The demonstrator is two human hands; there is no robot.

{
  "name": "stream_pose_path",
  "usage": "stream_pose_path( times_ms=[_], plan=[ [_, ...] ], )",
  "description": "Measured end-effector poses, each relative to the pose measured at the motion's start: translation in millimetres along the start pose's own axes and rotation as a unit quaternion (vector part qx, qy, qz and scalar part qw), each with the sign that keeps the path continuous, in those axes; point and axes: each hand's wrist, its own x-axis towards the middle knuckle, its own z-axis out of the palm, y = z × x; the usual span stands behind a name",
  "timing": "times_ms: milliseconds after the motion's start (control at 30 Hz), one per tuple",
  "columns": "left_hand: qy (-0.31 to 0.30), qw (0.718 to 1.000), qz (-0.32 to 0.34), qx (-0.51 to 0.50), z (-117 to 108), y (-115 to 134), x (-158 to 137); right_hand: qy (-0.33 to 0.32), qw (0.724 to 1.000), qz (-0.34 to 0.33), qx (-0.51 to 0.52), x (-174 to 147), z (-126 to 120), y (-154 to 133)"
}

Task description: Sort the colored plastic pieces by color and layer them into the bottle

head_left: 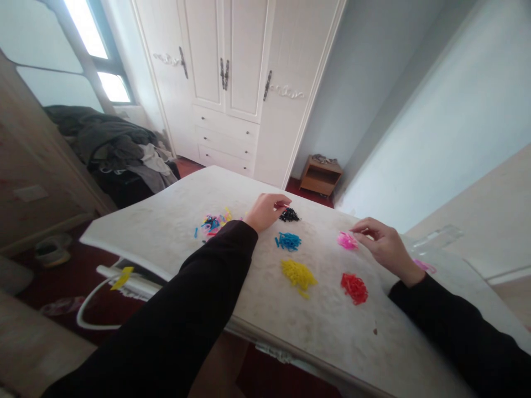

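We had both hands over the worktop [327, 326], sleeves black to the wrists, with loose piles of small coloured strips spread between and around them. Our left hand [264, 213] reached to the black pile [289, 214], close to the far edge; its thumb and fingers were drawn together at the tips, but we could not tell whether a strip was caught between them. Our right hand [385, 246] was at the pink pile [347, 240], fingers bent and fingertips just at the pile's side; whether they pinched anything, we could not tell either.

From the black pile toward the near edge we had the blue pile [287, 241], then the yellow pile [298, 276], each apart from the next. The red pile [354, 288] lay nearer the near edge than the pink one, well to the right of the yellow. Toward the left edge, beyond our left forearm, sat a mixed pile [211, 223] with blue, pink, yellow, black and red pieces, a few scattered off it.

Past our right wrist, toward the far edge, stood a clear container [440, 236], with a pink item [423, 266] near it, partly hidden. Beyond the far edge we faced a white wardrobe [244, 66] and a small wooden cabinet [320, 176].
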Motion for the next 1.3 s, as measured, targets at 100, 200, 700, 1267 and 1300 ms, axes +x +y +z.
stream_pose_path(
  times_ms=[100, 200, 700, 1267, 1300],
  plan=[
    [0.004, 1.000, -0.003, -0.020, -1, 0, 0, -0.128, 0.989, -0.056, -0.038, 37, 6, -35],
    [0.011, 0.999, -0.007, -0.033, -2, -1, 0, -0.245, 0.961, -0.116, -0.053, 64, 21, -64],
    [-0.021, 0.992, 0.009, -0.122, 6, 25, -11, -0.282, 0.948, -0.146, -0.007, 69, 50, -56],
    [0.004, 0.975, -0.047, -0.218, 6, 24, -9, -0.161, 0.985, -0.060, 0.001, 69, 54, -67],
    [0.003, 0.974, -0.051, -0.222, 6, 25, -9, -0.167, 0.985, -0.049, 0.001, 68, 56, -66]
  ],
)
